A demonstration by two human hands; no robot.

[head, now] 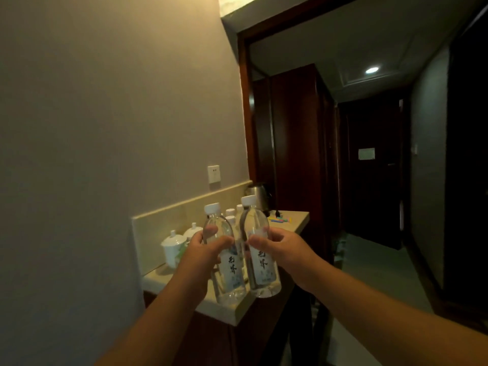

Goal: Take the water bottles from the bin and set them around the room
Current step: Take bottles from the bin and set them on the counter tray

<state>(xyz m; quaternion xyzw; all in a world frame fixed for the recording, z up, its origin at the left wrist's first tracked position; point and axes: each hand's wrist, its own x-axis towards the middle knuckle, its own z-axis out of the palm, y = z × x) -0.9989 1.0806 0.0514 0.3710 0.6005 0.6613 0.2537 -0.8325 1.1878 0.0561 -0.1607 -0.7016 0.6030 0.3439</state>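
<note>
I hold two clear water bottles with white caps and white labels, upright and side by side over the near end of a beige counter (pixel 232 311). My left hand (pixel 203 256) grips the left bottle (pixel 228 273) around its middle. The right bottle (pixel 262 265) is gripped the same way by my right hand (pixel 280 250). Behind them, a few more capped bottles (pixel 232 215) stand on the counter. No bin is in view.
Two white lidded cups (pixel 175 248) stand at the counter's left by the backsplash. A steel kettle (pixel 258 195) and small coloured packets (pixel 281 220) sit at the far end. A wall socket (pixel 214 174) is above. A dark hallway with a door (pixel 372 167) opens to the right.
</note>
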